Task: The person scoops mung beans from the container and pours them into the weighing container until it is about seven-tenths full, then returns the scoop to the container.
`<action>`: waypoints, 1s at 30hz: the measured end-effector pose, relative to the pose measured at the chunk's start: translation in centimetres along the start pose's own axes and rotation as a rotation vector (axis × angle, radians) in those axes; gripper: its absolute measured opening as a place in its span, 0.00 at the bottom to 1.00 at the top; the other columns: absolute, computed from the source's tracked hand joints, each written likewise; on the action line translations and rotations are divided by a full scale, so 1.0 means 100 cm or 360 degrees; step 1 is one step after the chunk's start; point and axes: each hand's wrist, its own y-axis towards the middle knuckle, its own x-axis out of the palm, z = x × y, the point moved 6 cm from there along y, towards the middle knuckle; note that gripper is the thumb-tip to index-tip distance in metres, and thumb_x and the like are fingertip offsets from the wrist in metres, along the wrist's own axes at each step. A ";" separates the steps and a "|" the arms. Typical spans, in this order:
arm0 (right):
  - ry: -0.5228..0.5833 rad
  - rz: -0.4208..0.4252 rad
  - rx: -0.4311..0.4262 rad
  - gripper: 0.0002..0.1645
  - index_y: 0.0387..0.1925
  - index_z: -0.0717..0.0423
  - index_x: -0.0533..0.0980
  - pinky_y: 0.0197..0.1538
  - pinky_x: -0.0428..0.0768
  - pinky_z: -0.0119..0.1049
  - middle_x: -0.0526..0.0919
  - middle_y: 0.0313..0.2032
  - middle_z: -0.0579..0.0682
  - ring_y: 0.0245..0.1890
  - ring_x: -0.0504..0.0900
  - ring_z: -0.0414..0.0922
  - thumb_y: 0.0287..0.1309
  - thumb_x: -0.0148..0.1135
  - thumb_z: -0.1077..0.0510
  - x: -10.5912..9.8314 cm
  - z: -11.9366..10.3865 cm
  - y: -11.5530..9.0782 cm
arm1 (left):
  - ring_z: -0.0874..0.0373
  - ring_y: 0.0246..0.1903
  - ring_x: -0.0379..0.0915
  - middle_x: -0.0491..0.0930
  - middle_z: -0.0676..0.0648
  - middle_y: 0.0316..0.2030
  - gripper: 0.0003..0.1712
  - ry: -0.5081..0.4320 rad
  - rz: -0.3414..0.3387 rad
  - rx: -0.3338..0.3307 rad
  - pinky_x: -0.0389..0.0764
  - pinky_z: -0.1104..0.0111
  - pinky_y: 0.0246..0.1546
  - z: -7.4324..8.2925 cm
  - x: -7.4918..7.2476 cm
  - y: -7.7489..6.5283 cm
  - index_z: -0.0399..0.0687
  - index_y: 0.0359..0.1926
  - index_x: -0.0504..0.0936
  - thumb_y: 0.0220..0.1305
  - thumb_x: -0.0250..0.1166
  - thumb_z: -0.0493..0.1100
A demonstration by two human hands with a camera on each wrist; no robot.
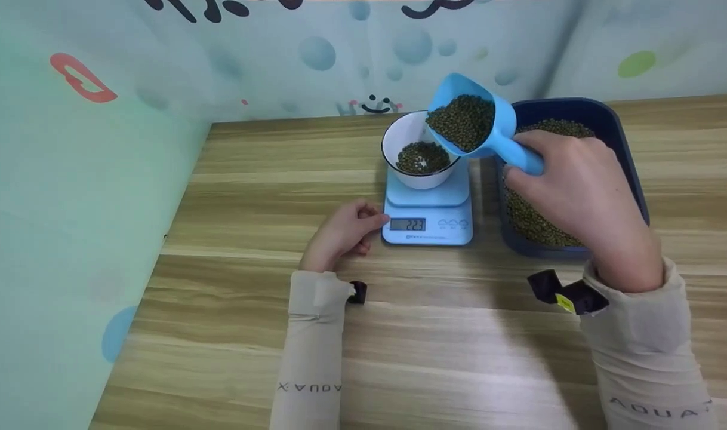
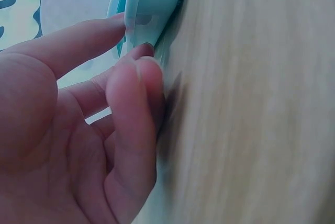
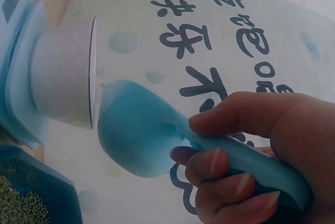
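Observation:
In the head view my right hand (image 1: 578,185) grips the handle of a light blue scoop (image 1: 504,134), heaped with small green-brown beans (image 1: 465,122). The scoop tilts over the right rim of a white bowl (image 1: 420,179), which holds a small layer of the same beans. That bowl stands on a light blue kitchen scale (image 1: 429,233), whose display shows the digits 223. My left hand (image 1: 342,233) rests beside the scale, loosely curled, a fingertip touching its left edge; the left wrist view shows this touch at the scale's (image 2: 152,4) side. The right wrist view shows the scoop (image 3: 138,130) from behind.
A dark blue bin (image 1: 629,161) of beans stands right of the scale, under my right forearm. Everything rests on a wood-grain table (image 1: 250,239). A printed backdrop (image 1: 268,71) rises behind the table and along its left side.

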 end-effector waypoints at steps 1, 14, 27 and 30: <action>-0.0004 0.0002 -0.0002 0.11 0.38 0.56 0.76 0.21 0.61 0.37 0.71 0.20 0.53 0.17 0.66 0.49 0.53 0.53 0.57 0.000 0.000 0.000 | 0.61 0.15 0.66 0.73 0.48 0.29 0.14 -0.0001 -0.0003 0.0002 0.73 0.72 0.16 0.000 0.000 0.000 0.47 0.44 0.74 0.62 0.61 0.49; -0.0020 0.0036 -0.0040 0.10 0.36 0.55 0.76 0.21 0.59 0.36 0.70 0.19 0.52 0.17 0.65 0.48 0.53 0.54 0.58 -0.002 -0.001 -0.002 | 0.61 0.16 0.67 0.74 0.47 0.34 0.15 -0.0022 0.0003 -0.0028 0.74 0.73 0.17 0.000 0.000 0.000 0.48 0.44 0.74 0.61 0.61 0.50; -0.0016 0.0049 -0.0048 0.10 0.37 0.54 0.77 0.21 0.59 0.37 0.71 0.19 0.51 0.17 0.64 0.47 0.52 0.54 0.58 -0.003 0.000 -0.002 | 0.61 0.15 0.68 0.75 0.47 0.34 0.14 0.0025 0.0009 -0.0001 0.74 0.73 0.17 0.000 0.000 0.000 0.48 0.43 0.75 0.61 0.61 0.50; -0.0028 0.0046 -0.0055 0.11 0.37 0.54 0.76 0.21 0.59 0.37 0.71 0.19 0.51 0.17 0.64 0.48 0.52 0.54 0.57 -0.003 0.000 -0.003 | 0.61 0.16 0.68 0.75 0.47 0.34 0.14 0.0024 0.0012 -0.0004 0.74 0.72 0.17 0.000 0.000 0.001 0.48 0.43 0.75 0.61 0.61 0.51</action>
